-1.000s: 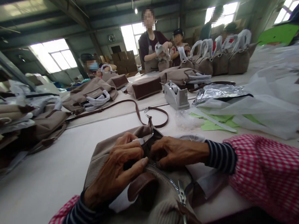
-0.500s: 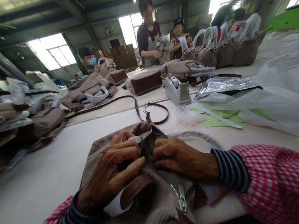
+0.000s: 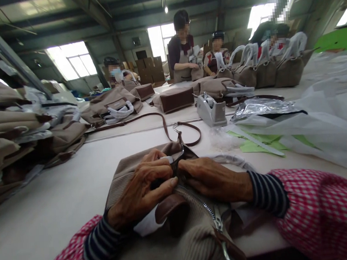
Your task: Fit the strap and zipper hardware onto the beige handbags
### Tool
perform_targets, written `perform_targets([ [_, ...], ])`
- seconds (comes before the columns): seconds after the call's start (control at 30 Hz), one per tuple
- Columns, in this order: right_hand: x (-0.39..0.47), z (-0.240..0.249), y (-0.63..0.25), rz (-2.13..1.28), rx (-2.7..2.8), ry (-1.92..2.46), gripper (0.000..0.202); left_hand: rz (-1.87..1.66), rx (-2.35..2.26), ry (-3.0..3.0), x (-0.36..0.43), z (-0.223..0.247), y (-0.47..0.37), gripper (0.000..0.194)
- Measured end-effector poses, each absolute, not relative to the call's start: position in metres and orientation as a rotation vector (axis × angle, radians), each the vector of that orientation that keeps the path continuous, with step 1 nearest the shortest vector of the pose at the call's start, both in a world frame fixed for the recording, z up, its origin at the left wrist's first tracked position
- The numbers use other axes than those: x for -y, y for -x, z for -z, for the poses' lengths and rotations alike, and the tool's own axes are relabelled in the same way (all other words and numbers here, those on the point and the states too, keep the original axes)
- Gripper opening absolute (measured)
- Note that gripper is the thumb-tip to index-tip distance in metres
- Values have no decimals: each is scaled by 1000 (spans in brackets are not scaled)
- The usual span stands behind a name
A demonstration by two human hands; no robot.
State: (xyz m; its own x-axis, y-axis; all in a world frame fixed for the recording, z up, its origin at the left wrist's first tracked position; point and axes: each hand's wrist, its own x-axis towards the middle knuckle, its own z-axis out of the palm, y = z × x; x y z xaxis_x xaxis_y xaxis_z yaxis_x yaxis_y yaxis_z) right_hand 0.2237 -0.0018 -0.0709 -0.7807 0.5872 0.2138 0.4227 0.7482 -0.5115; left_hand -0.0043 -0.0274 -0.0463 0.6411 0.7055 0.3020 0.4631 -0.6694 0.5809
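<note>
Sitting at the far left of the desk (image 3: 46,216), a messy pile of bags (image 3: 18,135) can be seen, some wrapped in plastic. Then there's a skinny brown strap (image 3: 165,124), laid out with its loop just past the ribbed bag (image 3: 197,226). That bag is placed under both hands at the near side of the desk, mouth unzipped. The left grip (image 3: 141,187) is half curled over the mouth's edge, with a dark gap left between thumb and fingers; whether fabric is pinched honestly can't be told. Silver zip (image 3: 218,221) is parked toward the near end. The right grip (image 3: 213,178) is bent, fingertips tucked into the mouth and hidden, so no clue what's held, if anything. Beyond it, a gray tape dispenser (image 3: 212,111) is set down, and farther right some green sheets (image 3: 262,140) are partly covered by white plastic (image 3: 321,136).
</note>
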Motion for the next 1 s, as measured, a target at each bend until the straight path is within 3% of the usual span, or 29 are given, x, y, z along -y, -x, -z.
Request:
perform_targets([
  [0.17, -28, 78, -205, -186, 2671, 943, 19, -741, -943, -2397, 26, 47, 7, 37],
  [0.27, -35, 87, -199, -95, 2593, 1015, 16, -754, -974, -2416, 25, 47, 7, 36],
  [0.5, -39, 98, -196, -345, 2248, 1180, 11, -747, -966, -2387, 25, 45, 6, 40],
  [0.7, -48, 91, -207, -733, 2091, 1009, 14, -667, -993, -2372, 23, 47, 8, 43],
  [0.8, -36, 76, -230, -925, 2009, 932, 6, -664, -982, -2350, 22, 49, 8, 43],
  [1.0, -6, 37, -291, -808, 1800, 1009, 6, -649, -942, -2413, 20, 48, 5, 42],
])
